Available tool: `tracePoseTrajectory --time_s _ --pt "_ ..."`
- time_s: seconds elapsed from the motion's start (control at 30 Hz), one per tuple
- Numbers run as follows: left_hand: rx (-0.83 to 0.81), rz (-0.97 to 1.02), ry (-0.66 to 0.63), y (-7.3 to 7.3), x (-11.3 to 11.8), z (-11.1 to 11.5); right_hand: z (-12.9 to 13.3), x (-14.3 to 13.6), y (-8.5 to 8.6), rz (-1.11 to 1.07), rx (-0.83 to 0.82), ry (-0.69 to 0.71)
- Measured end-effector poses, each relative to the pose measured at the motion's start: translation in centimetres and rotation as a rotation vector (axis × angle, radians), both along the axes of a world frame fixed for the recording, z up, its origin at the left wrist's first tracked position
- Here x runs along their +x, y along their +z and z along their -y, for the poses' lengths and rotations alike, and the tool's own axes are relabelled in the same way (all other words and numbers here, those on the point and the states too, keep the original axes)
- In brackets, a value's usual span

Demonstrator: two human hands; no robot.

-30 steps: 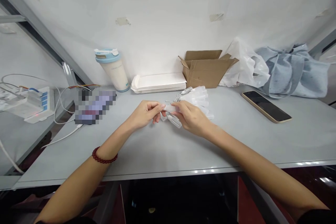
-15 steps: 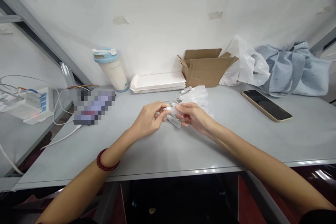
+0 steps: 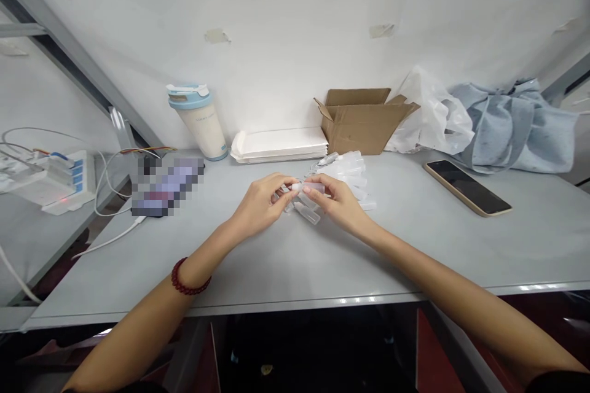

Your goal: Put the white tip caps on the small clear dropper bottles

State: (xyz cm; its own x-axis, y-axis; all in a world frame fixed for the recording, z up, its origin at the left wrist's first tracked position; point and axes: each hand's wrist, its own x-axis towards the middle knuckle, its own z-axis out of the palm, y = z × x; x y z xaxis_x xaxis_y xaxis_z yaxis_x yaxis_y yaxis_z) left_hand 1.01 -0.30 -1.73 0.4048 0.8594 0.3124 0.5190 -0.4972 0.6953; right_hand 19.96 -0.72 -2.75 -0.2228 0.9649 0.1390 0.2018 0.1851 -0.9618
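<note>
A small translucent plastic tube with a white end lies level between my hands above the tabletop. My left hand pinches its white left end between thumb and fingertips. On the clear body, the thumb and fingers of my right hand are closed. Just below the fingertips, another clear tube rests on the table. Behind my right hand a heap of similar clear tubes spreads out, with thin grey strands at its left side. My hands partly hide the heap.
At the back stand a blue-lidded cup, a stack of white envelopes, an open cardboard box, a white plastic bag and a blue cloth bag. A phone lies right; a pixelated device and power strip sit left.
My right hand has turned, its fingers now tucked behind the tube rather than curled below it. The tube shows more plainly and lies level. My left hand keeps its pinch.
</note>
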Motion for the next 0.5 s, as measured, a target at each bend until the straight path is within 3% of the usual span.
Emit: tracePoseTrajectory --time_s 0.1,0.27,0.5 --pt "-0.028 0.067 0.072 0.2 -0.1 -0.2 -0.3 0.4 -0.1 0.064 0.119 -0.033" --pt "-0.179 0.187 0.217 0.9 -0.9 -0.8 -1.0 1.3 0.3 0.023 0.127 -0.118" --pt "-0.457 0.322 0.158 1.3 -1.0 -1.0 -1.0 1.5 0.9 -0.039 0.09 -0.138"
